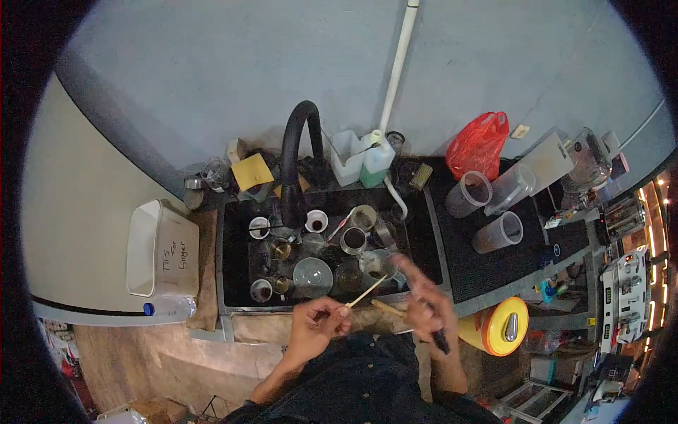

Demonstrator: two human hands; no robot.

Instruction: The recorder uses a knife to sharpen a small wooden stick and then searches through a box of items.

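Note:
My left hand [318, 323] pinches one end of a thin pale wooden stick [366, 290] in front of the sink. To its right, my right hand [426, 312] is curled around a dark-handled item [440, 342], with a finger stretched towards the sink; what the item is, I cannot tell. A light wooden handle [387, 308] shows beside this hand. The black sink [238, 212] holds several cups and glasses, among them a white cup [317, 221], a metal pitcher [353, 240], a clear glass bowl [313, 277] and a red-and-white brush [341, 224].
A black faucet [296, 159] arches over the sink. Behind it are a yellow sponge cloth [252, 172] and a bottle of green liquid [377, 161]. A white bin [177, 254] stands left; plastic containers [498, 232] and a red bag [479, 146] stand right. A yellow lidded bin [503, 327] is lower right.

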